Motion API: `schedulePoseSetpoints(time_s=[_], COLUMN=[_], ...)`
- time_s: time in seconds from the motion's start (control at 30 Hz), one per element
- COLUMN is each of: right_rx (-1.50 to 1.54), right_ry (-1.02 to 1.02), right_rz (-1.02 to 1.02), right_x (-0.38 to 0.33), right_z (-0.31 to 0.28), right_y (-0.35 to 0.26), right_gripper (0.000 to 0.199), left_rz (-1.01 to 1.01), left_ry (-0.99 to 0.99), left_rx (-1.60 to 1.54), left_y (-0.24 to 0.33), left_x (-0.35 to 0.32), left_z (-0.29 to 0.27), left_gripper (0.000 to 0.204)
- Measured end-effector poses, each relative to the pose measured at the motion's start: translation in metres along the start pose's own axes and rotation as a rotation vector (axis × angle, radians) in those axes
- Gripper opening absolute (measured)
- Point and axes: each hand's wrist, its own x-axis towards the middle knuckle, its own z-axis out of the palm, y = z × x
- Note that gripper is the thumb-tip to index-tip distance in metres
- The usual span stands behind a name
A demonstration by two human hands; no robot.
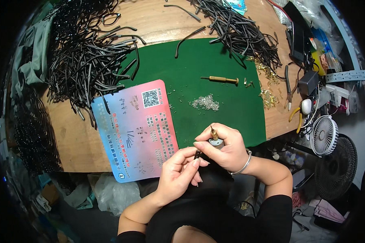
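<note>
Just in front of my body, my two hands meet at the near edge of the green mat [239, 117]. My left hand [178, 174] pinches a small black part [197, 154] that looks like the end of a glasses temple; most of it is hidden by fingers. Wrapped in my right hand [230, 148] is a tool with a brass tip and a round grey body [217, 143], its exact kind unclear. The right thumb and fingertips come close to the black part. Beyond the hands lie a pile of tiny silvery screws [206, 103] and a brass screwdriver [220, 79].
A blue and pink printed mat [129, 162] with small metal bits lies left. Heaps of black glasses temples stand at the far left [89, 65] and far right [239, 30]. Gold-coloured parts [267, 97], pliers [288, 87] and a white fan [324, 135] are on the right.
</note>
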Motion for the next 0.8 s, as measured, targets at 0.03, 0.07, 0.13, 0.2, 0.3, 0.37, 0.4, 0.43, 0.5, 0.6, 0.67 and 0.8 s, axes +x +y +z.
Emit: schedulePoseSetpoints(time_s=[0.03,0.07,0.13,0.2,0.3,0.37,0.4,0.43,0.5,0.6,0.67,0.8], right_rx=[-0.012,-0.024,-0.063,-0.059,-0.092,-0.097,-0.099,-0.102,0.031,0.359,0.451,0.574], right_ry=[0.039,0.078,0.148,0.206,0.175,0.139,0.122,0.106,0.024,-0.262,-0.368,-0.625], right_rz=[-0.037,-0.073,-0.134,-0.148,-0.188,-0.202,-0.213,-0.225,-0.092,0.336,0.537,0.820], right_x=[-0.001,-0.002,-0.003,-0.003,-0.003,-0.004,-0.004,-0.003,-0.001,0.007,0.019,0.027], right_z=[0.004,0.007,0.013,0.018,0.017,0.016,0.016,0.016,0.013,-0.006,-0.011,-0.015], right_y=[-0.001,0.000,0.003,0.004,0.005,0.004,0.005,0.007,0.005,-0.004,-0.007,0.005], right_gripper=[0.009,0.009,0.008,0.008,0.009,0.010,0.010,0.009,0.010,0.019,0.026,0.039], left_rz=[0.011,0.022,0.067,0.081,0.066,0.072,0.057,0.042,0.042,0.060,0.023,0.068], left_ry=[0.003,0.006,0.022,0.027,0.018,0.006,0.001,-0.004,-0.008,-0.021,-0.053,-0.109], left_rx=[-0.004,-0.008,-0.029,-0.035,-0.056,-0.115,-0.103,-0.091,-0.074,-0.021,0.066,0.280], left_y=[-0.001,-0.003,-0.011,-0.013,-0.012,-0.016,-0.015,-0.013,-0.011,-0.008,-0.004,-0.006], left_x=[0.000,0.001,0.002,0.004,0.004,0.002,0.003,0.004,0.004,0.002,0.004,0.000], left_z=[0.000,0.001,0.001,0.001,-0.003,-0.006,-0.007,-0.008,-0.010,-0.014,-0.018,-0.026], left_gripper=[0.029,0.029,0.030,0.029,0.029,0.028,0.028,0.028,0.028,0.026,0.026,0.026])
